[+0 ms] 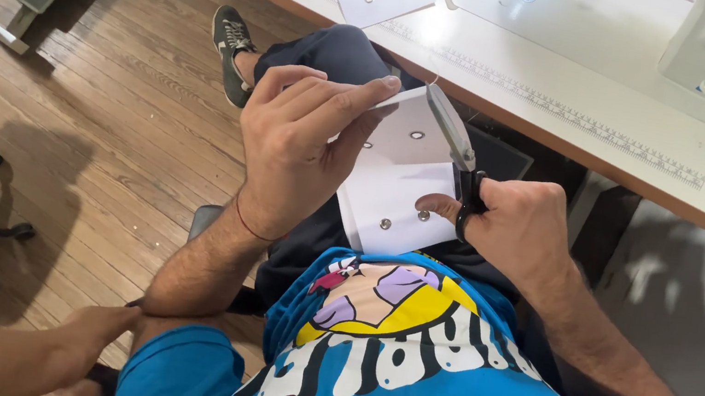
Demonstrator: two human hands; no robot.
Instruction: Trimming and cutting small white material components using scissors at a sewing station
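Left hand point(299, 148) pinches white snap-studded fabric point(397, 181); right hand point(516, 223) grips scissors point(454, 143).

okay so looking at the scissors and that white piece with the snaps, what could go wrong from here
1. The left hand pinches the white fabric piece at its top edge, right beside the scissors blades, so a fingertip could get nicked.
2. The piece is held in the air over the lap, unsupported, so it might flex and the cut wander.
3. The blades could strike a metal snap close by.
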